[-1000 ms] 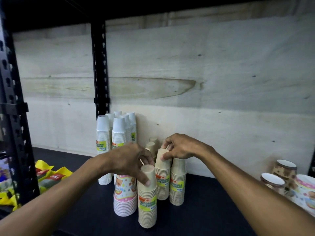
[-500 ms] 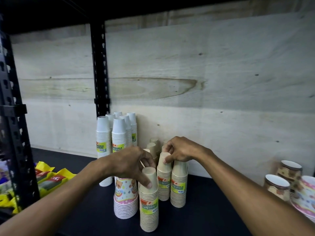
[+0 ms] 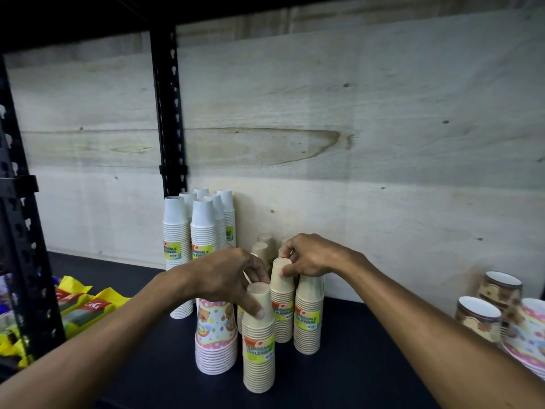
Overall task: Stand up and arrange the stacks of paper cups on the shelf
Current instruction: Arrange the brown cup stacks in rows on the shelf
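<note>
1. Little has shifted on the whole: both hands sit over the same cluster of tan cup stacks as half a second ago, and the small drift of everything in the head view looks like head movement, not cups moving.
2. Compared with a second ago, the nearest tan stack (image 3: 259,338) stands a touch more upright and closer to the teddy-print stack (image 3: 216,338) on its left; I judge it is being squared into line.
3. The left hand (image 3: 227,278) keeps its fingers curled over that stack's top cup, thumb pressed on its near side.
4. The right hand (image 3: 309,256) still pinches the top of the second tan stack (image 3: 282,302), just behind the first and beside a third tan stack (image 3: 308,314) on the right.
5. White stacks (image 3: 191,231) remain upright at the far left against the plywood back (image 3: 354,143).
6. Loose patterned cups (image 3: 495,308) at the right edge of the shelf (image 3: 354,364) have not been touched, so the arranging seems partway done.
</note>
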Demonstrator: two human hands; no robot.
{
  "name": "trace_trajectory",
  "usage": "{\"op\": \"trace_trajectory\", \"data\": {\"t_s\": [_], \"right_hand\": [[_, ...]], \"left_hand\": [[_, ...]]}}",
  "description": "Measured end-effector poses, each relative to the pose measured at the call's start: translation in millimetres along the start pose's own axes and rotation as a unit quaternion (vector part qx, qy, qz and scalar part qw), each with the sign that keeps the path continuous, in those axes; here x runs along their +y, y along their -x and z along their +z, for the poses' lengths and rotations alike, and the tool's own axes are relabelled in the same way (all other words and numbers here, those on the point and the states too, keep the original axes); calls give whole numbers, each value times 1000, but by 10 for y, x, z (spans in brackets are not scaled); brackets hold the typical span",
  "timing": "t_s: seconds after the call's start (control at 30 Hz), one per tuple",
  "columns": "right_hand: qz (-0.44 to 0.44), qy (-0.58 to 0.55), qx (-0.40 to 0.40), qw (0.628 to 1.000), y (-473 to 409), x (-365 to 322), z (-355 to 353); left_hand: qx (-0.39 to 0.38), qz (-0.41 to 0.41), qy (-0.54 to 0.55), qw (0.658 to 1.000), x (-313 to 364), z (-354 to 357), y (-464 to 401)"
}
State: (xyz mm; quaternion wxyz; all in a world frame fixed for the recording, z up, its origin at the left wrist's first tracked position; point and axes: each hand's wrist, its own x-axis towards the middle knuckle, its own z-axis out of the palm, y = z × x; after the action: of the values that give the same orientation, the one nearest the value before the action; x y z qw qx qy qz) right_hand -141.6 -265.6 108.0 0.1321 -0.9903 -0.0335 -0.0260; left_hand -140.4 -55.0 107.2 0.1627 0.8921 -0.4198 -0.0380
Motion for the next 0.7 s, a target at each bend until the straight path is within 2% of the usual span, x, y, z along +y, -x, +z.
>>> {"op": "trace_trajectory", "data": {"t_s": [0.7], "right_hand": [[-2, -30, -2, 1000, 220, 220, -87]], "left_hand": [[26, 27, -18, 999, -10, 53, -260]]}}
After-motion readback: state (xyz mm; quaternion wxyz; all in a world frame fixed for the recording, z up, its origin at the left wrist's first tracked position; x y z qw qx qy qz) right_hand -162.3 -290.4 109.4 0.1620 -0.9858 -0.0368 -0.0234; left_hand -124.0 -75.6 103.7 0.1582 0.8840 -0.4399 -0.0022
